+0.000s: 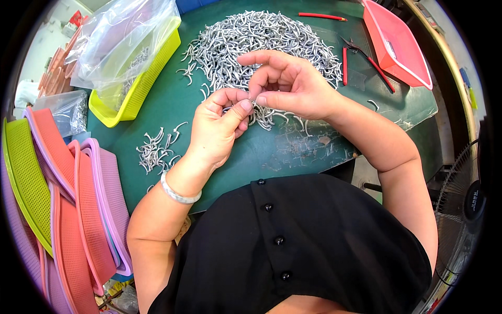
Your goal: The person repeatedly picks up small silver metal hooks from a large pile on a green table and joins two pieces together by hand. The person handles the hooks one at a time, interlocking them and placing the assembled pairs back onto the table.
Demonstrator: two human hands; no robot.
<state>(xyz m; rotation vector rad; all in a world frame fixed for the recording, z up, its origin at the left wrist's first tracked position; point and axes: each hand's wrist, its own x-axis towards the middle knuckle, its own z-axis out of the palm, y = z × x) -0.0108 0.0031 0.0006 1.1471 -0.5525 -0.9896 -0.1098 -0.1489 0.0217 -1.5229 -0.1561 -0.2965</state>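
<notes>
A large heap of small curved grey metal pieces (256, 39) lies on the green table in front of me. At its near edge my two hands meet. My left hand (217, 123) is closed, its thumb and index finger pinching a small metal piece (253, 103), mostly hidden by the fingertips. From the right, my right hand (298, 86) comes to the same spot, thumb and middle finger closing on the piece while the index finger is raised and bent. To the left of my left hand sits a smaller pile of similar curved pieces (156, 152).
A yellow-green basket (138, 86) with a plastic bag stands back left. Stacked pink, purple and green baskets (94, 209) fill the left side. Red-handled pliers (374, 65), a red pen-like tool (321, 16) and a pink basket (400, 47) are at right. A fan (460, 204) stands far right.
</notes>
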